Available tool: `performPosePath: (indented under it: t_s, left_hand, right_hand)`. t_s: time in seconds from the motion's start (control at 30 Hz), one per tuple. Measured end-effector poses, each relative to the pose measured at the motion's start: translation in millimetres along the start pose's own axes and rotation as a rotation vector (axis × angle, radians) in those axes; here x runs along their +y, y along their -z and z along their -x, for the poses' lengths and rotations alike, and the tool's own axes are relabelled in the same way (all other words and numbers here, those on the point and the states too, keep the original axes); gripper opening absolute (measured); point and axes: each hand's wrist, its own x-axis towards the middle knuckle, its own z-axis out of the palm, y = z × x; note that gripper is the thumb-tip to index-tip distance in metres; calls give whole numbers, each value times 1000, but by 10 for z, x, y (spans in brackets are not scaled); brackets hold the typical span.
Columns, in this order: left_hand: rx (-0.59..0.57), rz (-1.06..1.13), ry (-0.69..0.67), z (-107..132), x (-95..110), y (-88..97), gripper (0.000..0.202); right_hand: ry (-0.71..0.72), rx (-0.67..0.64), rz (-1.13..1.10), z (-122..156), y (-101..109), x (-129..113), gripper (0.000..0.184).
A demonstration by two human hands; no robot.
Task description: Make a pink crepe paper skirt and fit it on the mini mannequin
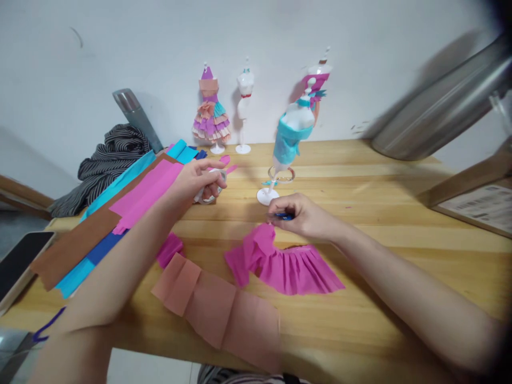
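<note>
My left hand (pixel 204 178) is at the middle left of the table, its fingers curled around what looks like a white roll of tape (pixel 206 200). My right hand (pixel 300 216) is closed on small scissors (pixel 285 216) with a dark blade and blue grip, mostly hidden by the fingers. Just below it lies a pleated magenta paper strip (pixel 300 269), bunched at its left end. Behind my right hand, a white mini dress form (pixel 294 117) stands tilted in the view, wrapped in turquoise paper (pixel 286 146). A folded salmon paper strip (pixel 228 309) lies nearest to me.
At the wall stand a dress form in a ruffled dress (pixel 211 114), a mostly bare one (pixel 245 88) and one in magenta (pixel 320 80). Coloured paper sheets (pixel 80 250), striped cloth (pixel 116 154) and a phone (pixel 22 261) lie left. A metal cylinder (pixel 440 106) and box (pixel 476 197) are right.
</note>
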Motion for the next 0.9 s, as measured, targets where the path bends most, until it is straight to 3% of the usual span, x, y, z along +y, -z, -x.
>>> performPosePath:
  t_s: [0.13, 0.23, 0.37, 0.5, 0.6, 0.77, 0.9]
  left_hand:
    - [-32, 16, -66, -11, 74, -108, 29]
    - [-53, -29, -102, -18, 121, -185, 23]
    - [-82, -157, -98, -21, 162, -301, 20]
    - [-101, -160, -105, -20, 186, -394, 20]
    - [-151, -182, -111, -13, 177, -423, 19]
    - [-276, -188, -128, -9, 114, -411, 21]
    - [-316, -196, -151, 5, 107, -403, 21]
  right_hand:
    - [147, 73, 210, 20, 15, -65, 22]
    - [176, 77, 286, 39, 43, -117, 19]
    - [172, 31, 247, 49, 88, -161, 14]
    - [241, -93, 128, 40, 131, -196, 18]
    - [234, -116, 86, 41, 150, -202, 18]
    - [120, 17, 74, 53, 108, -151, 19]
    - [123, 130, 129, 51, 63, -123, 35]
